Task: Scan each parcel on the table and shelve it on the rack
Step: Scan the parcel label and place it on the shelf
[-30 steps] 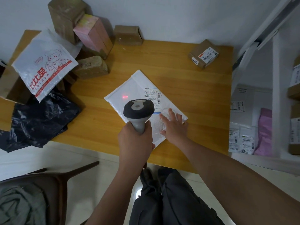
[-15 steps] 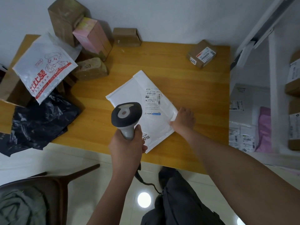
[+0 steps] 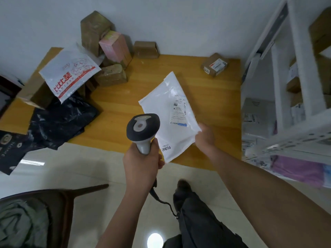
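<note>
Tabletop white mailer [image 3: 172,115] now lifted by right hand [image 3: 204,136].

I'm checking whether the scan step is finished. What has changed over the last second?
The right hand went from pressing flat on the white plastic mailer to gripping its right edge and lifting it. The left hand pulled the grey handheld scanner back. Other parcels stayed put.
</note>
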`<state>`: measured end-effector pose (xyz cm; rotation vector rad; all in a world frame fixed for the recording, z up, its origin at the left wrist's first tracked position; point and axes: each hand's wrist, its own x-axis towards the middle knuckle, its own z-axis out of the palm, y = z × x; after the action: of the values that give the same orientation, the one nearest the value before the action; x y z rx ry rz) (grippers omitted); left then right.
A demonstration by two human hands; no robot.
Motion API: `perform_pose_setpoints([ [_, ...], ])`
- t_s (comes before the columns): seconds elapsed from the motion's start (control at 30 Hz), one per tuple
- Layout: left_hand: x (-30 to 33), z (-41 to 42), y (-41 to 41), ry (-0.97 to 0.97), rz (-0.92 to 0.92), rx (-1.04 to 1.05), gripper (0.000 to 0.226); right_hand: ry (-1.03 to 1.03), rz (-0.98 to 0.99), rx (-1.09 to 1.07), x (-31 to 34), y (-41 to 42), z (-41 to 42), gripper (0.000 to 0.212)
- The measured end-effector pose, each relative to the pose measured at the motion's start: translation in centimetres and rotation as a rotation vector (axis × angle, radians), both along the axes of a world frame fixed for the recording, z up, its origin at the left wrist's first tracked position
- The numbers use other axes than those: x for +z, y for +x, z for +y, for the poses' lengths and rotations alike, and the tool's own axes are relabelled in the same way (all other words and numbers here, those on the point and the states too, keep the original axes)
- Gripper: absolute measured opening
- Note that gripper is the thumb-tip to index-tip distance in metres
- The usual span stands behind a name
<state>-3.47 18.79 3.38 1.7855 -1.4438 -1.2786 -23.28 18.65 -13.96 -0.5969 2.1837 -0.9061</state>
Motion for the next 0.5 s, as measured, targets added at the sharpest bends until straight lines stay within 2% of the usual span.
perform_pose_setpoints([
  [0.1, 0.9, 4.0, 1.5, -0.028, 0.034, -0.034, 0.033, -0.012, -0.053, -0.054, 0.1, 0.2, 4.1, 0.029],
  [0.2, 1.8, 8.3, 2.5, -0.050, 0.072, -0.062, 0.031, -0.013, -0.013, -0.060, 1.1, 0.8, 8.9, 0.042],
  [0.3, 2.2, 12.4, 3.0, -0.056, 0.108, -0.096, 0.028, -0.010, -0.019, -0.071, 2.4, 1.7, 14.4, 0.039],
  [0.5, 2.5, 18.6, 1.9, -0.036, 0.122, -0.215, 0.035, 0.064, 0.010, -0.148, 3.5, 0.9, 24.7, 0.042],
])
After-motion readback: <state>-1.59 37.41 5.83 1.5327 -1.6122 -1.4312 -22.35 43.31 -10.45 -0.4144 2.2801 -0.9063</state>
